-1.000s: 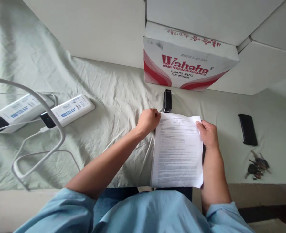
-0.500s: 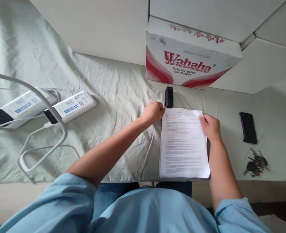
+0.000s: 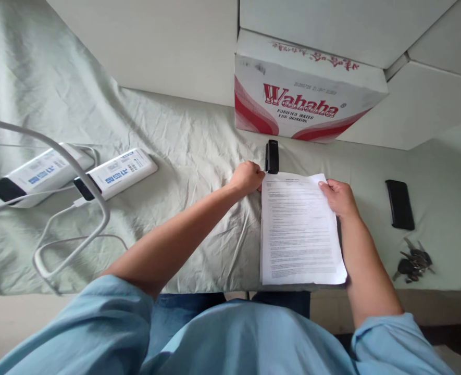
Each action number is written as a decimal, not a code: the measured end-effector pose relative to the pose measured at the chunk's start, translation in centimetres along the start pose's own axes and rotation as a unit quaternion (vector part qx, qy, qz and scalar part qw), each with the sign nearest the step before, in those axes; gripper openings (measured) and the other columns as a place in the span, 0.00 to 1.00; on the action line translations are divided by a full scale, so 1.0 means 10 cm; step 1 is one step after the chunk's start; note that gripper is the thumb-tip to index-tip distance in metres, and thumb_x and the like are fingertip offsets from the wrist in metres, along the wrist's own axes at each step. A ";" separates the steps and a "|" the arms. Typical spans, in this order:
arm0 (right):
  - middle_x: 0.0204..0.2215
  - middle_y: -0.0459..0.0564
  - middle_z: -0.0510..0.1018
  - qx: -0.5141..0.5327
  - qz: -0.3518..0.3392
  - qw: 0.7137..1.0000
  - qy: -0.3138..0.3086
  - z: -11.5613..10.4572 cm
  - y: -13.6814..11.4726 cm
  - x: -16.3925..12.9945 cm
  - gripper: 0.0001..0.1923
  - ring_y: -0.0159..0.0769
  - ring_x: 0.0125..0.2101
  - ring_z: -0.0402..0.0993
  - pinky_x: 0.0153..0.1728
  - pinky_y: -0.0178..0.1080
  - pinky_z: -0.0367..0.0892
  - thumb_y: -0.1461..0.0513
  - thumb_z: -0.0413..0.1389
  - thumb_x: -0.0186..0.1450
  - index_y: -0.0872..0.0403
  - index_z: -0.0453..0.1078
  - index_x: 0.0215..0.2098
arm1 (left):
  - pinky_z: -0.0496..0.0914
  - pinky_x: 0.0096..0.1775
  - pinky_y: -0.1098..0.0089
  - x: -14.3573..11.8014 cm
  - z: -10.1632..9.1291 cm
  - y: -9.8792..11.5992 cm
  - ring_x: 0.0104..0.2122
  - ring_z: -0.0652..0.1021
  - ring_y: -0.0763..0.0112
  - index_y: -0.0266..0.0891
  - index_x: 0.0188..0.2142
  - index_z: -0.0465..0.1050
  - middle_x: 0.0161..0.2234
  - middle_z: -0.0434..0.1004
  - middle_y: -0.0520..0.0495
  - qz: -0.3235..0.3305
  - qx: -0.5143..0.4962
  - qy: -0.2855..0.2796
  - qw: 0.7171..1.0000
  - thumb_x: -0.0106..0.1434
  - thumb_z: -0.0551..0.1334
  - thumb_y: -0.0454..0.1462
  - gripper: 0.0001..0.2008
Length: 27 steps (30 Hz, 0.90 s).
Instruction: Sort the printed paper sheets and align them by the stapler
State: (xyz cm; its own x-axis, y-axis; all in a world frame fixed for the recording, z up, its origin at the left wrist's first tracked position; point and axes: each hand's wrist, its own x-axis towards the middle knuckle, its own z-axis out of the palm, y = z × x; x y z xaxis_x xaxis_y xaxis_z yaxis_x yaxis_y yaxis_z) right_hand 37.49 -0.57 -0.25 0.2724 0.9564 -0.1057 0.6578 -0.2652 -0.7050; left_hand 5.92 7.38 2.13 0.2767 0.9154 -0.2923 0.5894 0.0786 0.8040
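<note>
A stack of printed paper sheets (image 3: 300, 234) lies in front of me, its lower edge near the front of the cloth-covered surface. My left hand (image 3: 248, 177) is closed at the top left corner of the stack, with its fingertips partly hidden. On the upper right edge, my right hand (image 3: 338, 197) grips the sheets, thumb on top and fingers underneath. A black stapler (image 3: 272, 157) sits just beyond the top left corner, close to my left fingers. The lower right corner of the stack curls a little.
Behind the stapler stands a red and white water carton (image 3: 304, 99) against white panels. Two white power banks (image 3: 116, 172) with looping white cables (image 3: 103, 208) lie on the left. At the right are a black phone (image 3: 399, 204) and a bunch of keys (image 3: 413, 262).
The lower end of the paper stack has swung slightly to the right. My right forearm has shifted right with it, while my left hand has barely moved.
</note>
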 end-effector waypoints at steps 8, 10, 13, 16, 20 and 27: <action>0.18 0.39 0.58 0.030 -0.008 0.999 0.018 0.00 0.02 -0.01 0.22 0.30 0.24 0.53 0.25 0.38 0.50 0.44 0.59 0.64 0.50 0.63 0.23 | 0.74 0.58 0.55 -0.08 0.09 -0.21 0.53 0.82 0.56 0.37 0.54 0.81 0.53 0.86 0.37 0.157 0.055 0.154 0.974 0.66 0.55 0.26 0.22; 0.18 0.39 0.57 0.024 -0.012 0.999 0.017 0.00 0.02 -0.02 0.23 0.30 0.23 0.53 0.25 0.38 0.49 0.44 0.58 0.64 0.50 0.62 0.22 | 0.66 0.69 0.51 -0.12 0.09 -0.29 0.69 0.74 0.56 0.40 0.64 0.77 0.68 0.77 0.38 0.259 0.084 0.134 0.953 0.65 0.53 0.23 0.32; 0.17 0.39 0.56 0.008 -0.018 1.000 0.016 -0.01 0.00 -0.04 0.24 0.30 0.23 0.52 0.25 0.38 0.49 0.44 0.58 0.64 0.49 0.60 0.21 | 0.56 0.75 0.48 -0.14 0.07 -0.38 0.75 0.68 0.61 0.44 0.70 0.73 0.74 0.71 0.44 0.318 0.140 0.049 0.937 0.64 0.51 0.21 0.38; 0.17 0.39 0.55 -0.002 -0.028 0.999 0.023 -0.02 -0.03 -0.04 0.25 0.29 0.23 0.51 0.25 0.38 0.48 0.44 0.57 0.64 0.49 0.57 0.20 | 0.47 0.78 0.44 -0.14 0.03 -0.39 0.71 0.73 0.62 0.47 0.71 0.72 0.74 0.70 0.46 0.305 0.195 0.019 0.932 0.64 0.52 0.21 0.40; 0.16 0.39 0.55 -0.018 -0.040 0.998 0.035 0.00 -0.08 -0.05 0.25 0.30 0.22 0.51 0.25 0.39 0.49 0.44 0.56 0.65 0.48 0.56 0.20 | 0.46 0.77 0.39 -0.12 -0.03 -0.27 0.71 0.74 0.57 0.50 0.67 0.77 0.71 0.75 0.49 0.296 0.227 0.022 0.928 0.63 0.55 0.22 0.37; 0.18 0.39 0.57 -0.017 -0.052 0.999 0.005 -0.09 0.03 -0.57 0.29 0.29 0.23 0.54 0.25 0.37 0.52 0.43 0.58 0.69 0.50 0.57 0.21 | 0.71 0.68 0.50 -0.12 0.02 -0.23 0.66 0.78 0.58 0.38 0.61 0.82 0.66 0.80 0.41 0.305 0.085 0.067 0.946 0.63 0.53 0.23 0.32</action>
State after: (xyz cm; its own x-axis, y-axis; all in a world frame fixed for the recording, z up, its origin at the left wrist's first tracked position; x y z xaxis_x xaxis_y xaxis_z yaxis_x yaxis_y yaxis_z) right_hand 36.77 -6.27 0.74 0.2095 0.9775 -0.0261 0.7056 -0.1696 -0.6880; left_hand 4.38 6.08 0.54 0.5122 0.8132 0.2762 0.4682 -0.5340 0.7040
